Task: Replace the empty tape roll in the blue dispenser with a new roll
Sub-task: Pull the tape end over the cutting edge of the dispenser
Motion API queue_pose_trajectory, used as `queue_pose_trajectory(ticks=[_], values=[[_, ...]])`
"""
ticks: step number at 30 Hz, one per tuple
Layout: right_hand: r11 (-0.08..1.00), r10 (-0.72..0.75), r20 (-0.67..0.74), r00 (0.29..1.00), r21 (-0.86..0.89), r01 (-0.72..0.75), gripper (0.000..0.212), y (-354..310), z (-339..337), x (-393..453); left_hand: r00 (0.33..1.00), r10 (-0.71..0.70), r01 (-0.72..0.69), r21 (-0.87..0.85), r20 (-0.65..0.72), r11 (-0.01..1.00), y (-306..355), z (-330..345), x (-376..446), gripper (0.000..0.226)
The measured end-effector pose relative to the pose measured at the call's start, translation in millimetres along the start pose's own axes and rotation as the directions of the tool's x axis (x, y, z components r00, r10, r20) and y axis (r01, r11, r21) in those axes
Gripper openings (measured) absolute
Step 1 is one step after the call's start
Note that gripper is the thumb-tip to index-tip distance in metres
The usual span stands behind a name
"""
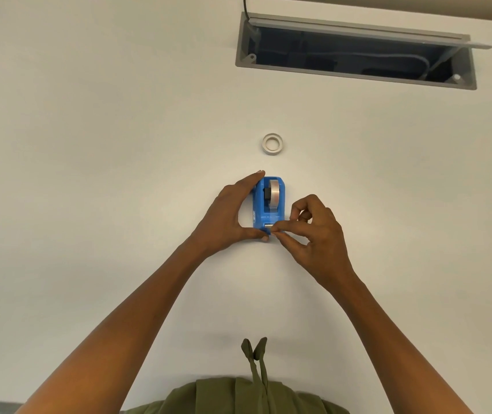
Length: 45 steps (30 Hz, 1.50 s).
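Observation:
The blue dispenser stands on the white table, its cutter end toward me. A roll of tape sits upright in its slot. My left hand clasps the dispenser's left side, index finger at its far end, thumb at its near corner. My right hand pinches with thumb and forefinger at the cutter end, apparently on the tape's loose end; the tape itself is too thin to make out. A thin white ring, an empty tape core, lies flat on the table beyond the dispenser.
An open grey cable hatch is set into the table at the far right, its lid raised and a black cable running in. Olive-green clothing with drawstrings hangs at the near table edge.

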State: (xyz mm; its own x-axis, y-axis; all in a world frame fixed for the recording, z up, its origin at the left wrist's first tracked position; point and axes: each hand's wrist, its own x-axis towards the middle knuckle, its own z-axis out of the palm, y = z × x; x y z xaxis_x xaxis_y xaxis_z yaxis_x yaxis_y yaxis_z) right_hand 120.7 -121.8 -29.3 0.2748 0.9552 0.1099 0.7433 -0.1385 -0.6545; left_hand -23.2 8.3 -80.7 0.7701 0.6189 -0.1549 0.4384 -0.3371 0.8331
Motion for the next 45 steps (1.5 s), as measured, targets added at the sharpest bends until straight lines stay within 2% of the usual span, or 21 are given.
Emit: queue_pose_trajectory(ticks=[7, 12, 15, 21, 25, 29, 31, 33, 34, 40, 42, 45], values=[[0.997, -0.070, -0.052, 0.996, -0.038, 0.068, 0.015, 3, 2, -3, 1.000, -0.003, 0.004, 0.028, -0.017, 1.000, 1, -1, 0, 0.098], [0.956, -0.189, -0.052, 0.981, -0.238, 0.171, 0.008, 0, 2, -5, 1.000, -0.005, 0.006, 0.027, -0.019, 1.000, 2, -1, 0, 0.099], [0.929, -0.231, -0.073, 0.970, -0.314, 0.197, 0.011, 0, 4, -6, 1.000, -0.008, 0.008, 0.028, -0.016, 1.000, 2, -2, 0, 0.099], [0.934, -0.249, -0.147, 0.957, -0.297, 0.198, 0.013, 4, 9, -5, 0.999, -0.011, 0.012, 0.035, -0.038, 0.999, 6, -2, 2, 0.098], [0.967, -0.142, -0.156, 0.977, -0.235, 0.102, 0.015, 6, 11, -4, 0.999, -0.014, 0.016, 0.040, -0.048, 0.999, 8, -3, 3, 0.097], [0.989, 0.099, -0.090, 0.991, -0.097, -0.108, 0.026, 10, 16, -7, 0.999, -0.027, 0.029, 0.046, -0.045, 0.999, 8, -3, 3, 0.097], [0.990, 0.056, -0.094, 0.994, -0.122, -0.067, 0.024, 11, 16, -7, 0.999, -0.034, 0.036, 0.047, -0.038, 0.998, 9, -4, 3, 0.098], [0.974, -0.097, -0.121, 0.988, -0.216, 0.070, 0.017, 12, 16, -8, 0.999, -0.035, 0.036, 0.049, -0.025, 0.998, 10, -5, 3, 0.099], [0.967, -0.128, -0.126, 0.984, -0.237, 0.096, 0.016, 14, 16, -8, 0.999, -0.035, 0.036, 0.051, -0.019, 0.998, 10, -6, 4, 0.100], [0.982, -0.045, -0.127, 0.991, -0.190, 0.020, 0.011, 32, 14, -16, 0.998, -0.061, 0.061, 0.055, 0.001, 0.997, 11, -8, 3, 0.105], [0.991, -0.031, -0.139, 0.990, -0.131, 0.012, 0.013, 34, 11, -16, 0.998, -0.069, 0.069, 0.048, 0.009, 0.996, 11, -8, 3, 0.106], [0.996, 0.083, -0.127, 0.988, 0.022, -0.081, 0.024, 34, 7, -12, 0.997, -0.081, 0.080, 0.041, 0.010, 0.996, 12, -9, 3, 0.106]])
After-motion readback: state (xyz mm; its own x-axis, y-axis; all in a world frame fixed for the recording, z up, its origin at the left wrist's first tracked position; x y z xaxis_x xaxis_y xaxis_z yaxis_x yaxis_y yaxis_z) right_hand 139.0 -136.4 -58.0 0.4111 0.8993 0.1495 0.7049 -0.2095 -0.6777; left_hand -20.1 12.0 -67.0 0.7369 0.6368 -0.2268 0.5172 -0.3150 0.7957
